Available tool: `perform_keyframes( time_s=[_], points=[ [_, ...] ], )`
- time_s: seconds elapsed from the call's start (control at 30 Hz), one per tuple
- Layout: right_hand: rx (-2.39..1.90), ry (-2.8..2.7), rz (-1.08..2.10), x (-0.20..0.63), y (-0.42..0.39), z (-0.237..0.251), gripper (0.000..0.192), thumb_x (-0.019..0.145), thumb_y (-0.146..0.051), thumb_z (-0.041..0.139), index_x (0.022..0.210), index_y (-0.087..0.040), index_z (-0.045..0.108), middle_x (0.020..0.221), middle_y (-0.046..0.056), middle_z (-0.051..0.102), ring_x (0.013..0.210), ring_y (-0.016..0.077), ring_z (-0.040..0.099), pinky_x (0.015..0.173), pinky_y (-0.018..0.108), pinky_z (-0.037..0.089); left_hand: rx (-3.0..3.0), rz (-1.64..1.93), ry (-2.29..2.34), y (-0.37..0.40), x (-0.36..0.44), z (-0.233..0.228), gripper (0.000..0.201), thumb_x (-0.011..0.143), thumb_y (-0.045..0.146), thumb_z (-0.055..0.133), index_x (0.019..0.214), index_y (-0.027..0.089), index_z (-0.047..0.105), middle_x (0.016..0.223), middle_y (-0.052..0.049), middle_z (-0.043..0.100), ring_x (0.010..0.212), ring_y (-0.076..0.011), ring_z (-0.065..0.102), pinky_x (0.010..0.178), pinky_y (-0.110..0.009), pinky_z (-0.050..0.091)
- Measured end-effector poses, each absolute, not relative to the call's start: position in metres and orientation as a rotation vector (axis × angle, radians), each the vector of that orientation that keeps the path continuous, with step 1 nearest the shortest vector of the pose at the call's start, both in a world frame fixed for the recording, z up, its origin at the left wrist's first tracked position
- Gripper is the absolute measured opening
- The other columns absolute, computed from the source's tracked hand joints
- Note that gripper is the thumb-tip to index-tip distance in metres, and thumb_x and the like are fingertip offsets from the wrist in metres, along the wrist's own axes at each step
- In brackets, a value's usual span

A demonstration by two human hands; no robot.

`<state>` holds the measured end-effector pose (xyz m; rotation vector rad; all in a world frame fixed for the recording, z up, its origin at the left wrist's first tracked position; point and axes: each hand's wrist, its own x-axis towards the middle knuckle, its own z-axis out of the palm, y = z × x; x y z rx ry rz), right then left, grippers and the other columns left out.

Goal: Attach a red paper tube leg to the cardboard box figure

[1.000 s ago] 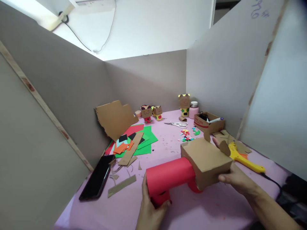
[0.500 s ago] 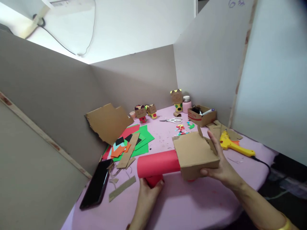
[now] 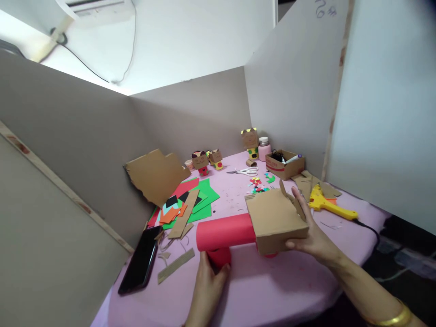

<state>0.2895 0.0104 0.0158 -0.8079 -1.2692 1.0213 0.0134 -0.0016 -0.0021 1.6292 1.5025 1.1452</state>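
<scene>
My right hand grips a small brown cardboard box from its right side, thumb at the front and fingers behind a raised flap. A red paper-covered tube lies sideways and joins the box's left face. Below the tube's free end, my left hand pinches a short red roll between thumb and fingers. The roll's top lies close under the tube; whether they are joined I cannot tell. Another bit of red shows beneath the box, mostly hidden.
A phone, cardboard strips and coloured paper sheets lie to the left. White-handled scissors, small cardboard figures and a pink jar are farther back. On the right rest a yellow glue gun and an open box.
My left hand and the short red roll have shifted slightly, and more of the roll shows under the tube. The whole view has turned a little; both grips stay the same.
</scene>
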Motion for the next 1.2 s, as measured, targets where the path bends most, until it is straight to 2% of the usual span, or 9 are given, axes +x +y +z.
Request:
perform_keyframes(
  time_s=[0.13,0.3,0.43,0.57,0.67,0.77,0.93,1.1,1.2],
  points=[
    [-0.813,-1.281,1.028,0.287,0.010,0.025,0.134,0.057,-0.050,0.087,0.152,-0.034,-0.005,0.160,0.014,0.022,0.143,0.0315,0.030,0.114,0.051,0.027,1.637,1.132,1.539,0.000,0.011,-0.003,0.052,0.073,0.023,0.060,0.121,0.016,0.042,0.123,-0.016,0.058,0.116,-0.0326,0.054,0.102,-0.049,0.038],
    [-0.821,-1.320,0.983,0.286,0.017,0.034,0.133,0.056,-0.051,0.087,0.152,-0.036,-0.003,0.160,0.011,0.024,0.142,0.0317,0.032,0.112,0.049,0.033,1.643,1.091,1.537,-0.002,0.011,0.003,0.056,0.074,0.026,0.059,0.124,0.012,0.039,0.122,-0.019,0.058,0.115,-0.0345,0.055,0.101,-0.049,0.039],
    [-0.840,-1.375,1.013,0.291,0.022,0.026,0.132,0.056,-0.052,0.086,0.152,-0.035,-0.003,0.158,0.011,0.028,0.141,0.0327,0.033,0.113,0.050,0.030,1.642,1.062,1.522,-0.006,0.008,0.003,0.063,0.073,0.022,0.061,0.131,0.013,0.038,0.128,-0.017,0.056,0.122,-0.0337,0.052,0.105,-0.046,0.038],
    [-0.853,-1.387,1.060,0.297,0.023,0.017,0.136,0.057,-0.051,0.086,0.151,-0.036,-0.011,0.161,0.012,0.021,0.142,0.0322,0.032,0.111,0.049,0.033,1.676,1.102,1.515,-0.008,-0.006,-0.011,0.080,0.073,0.022,0.063,0.144,0.014,0.027,0.149,-0.019,0.039,0.142,-0.0332,0.030,0.116,-0.048,0.022],
    [-0.872,-1.379,1.059,0.298,0.023,0.018,0.134,0.057,-0.050,0.087,0.152,-0.034,-0.006,0.159,0.013,0.025,0.140,0.0320,0.036,0.112,0.049,0.031,1.665,1.127,1.485,-0.007,-0.017,-0.020,0.086,0.075,0.028,0.065,0.148,0.014,0.023,0.154,-0.020,0.032,0.144,-0.0338,0.027,0.117,-0.049,0.020],
    [-0.886,-1.367,1.042,0.297,0.025,0.022,0.127,0.058,-0.050,0.086,0.152,-0.032,0.002,0.156,0.013,0.033,0.139,0.0318,0.037,0.113,0.050,0.029,1.669,1.145,1.429,-0.006,-0.019,-0.021,0.079,0.076,0.025,0.064,0.146,0.016,0.029,0.150,-0.019,0.040,0.143,-0.0330,0.030,0.117,-0.048,0.021],
    [-0.907,-1.358,1.042,0.295,0.027,0.023,0.124,0.056,-0.051,0.086,0.152,-0.035,0.008,0.156,0.010,0.031,0.141,0.0342,0.032,0.115,0.053,0.025,1.672,1.139,1.403,-0.002,-0.008,-0.009,0.071,0.074,0.018,0.061,0.140,0.016,0.034,0.144,-0.018,0.046,0.138,-0.0323,0.038,0.115,-0.048,0.027],
    [-0.931,-1.354,0.999,0.296,0.029,0.018,0.119,0.060,-0.050,0.083,0.152,-0.035,0.008,0.158,0.008,0.027,0.140,0.0343,0.033,0.115,0.053,0.024,1.469,1.355,1.659,-0.019,0.011,-0.025,0.070,0.081,0.040,0.058,0.136,0.009,0.026,0.146,-0.027,0.032,0.139,-0.0376,0.031,0.113,-0.052,0.028],
    [-0.923,-1.382,1.007,0.297,0.029,0.016,0.117,0.064,-0.050,0.081,0.152,-0.035,0.005,0.158,0.009,0.030,0.138,0.0333,0.038,0.113,0.051,0.030,1.377,1.408,1.654,-0.039,0.031,-0.046,0.051,0.085,0.046,0.048,0.123,0.012,0.043,0.136,-0.024,0.045,0.129,-0.0374,0.046,0.105,-0.051,0.040]
  ],
)
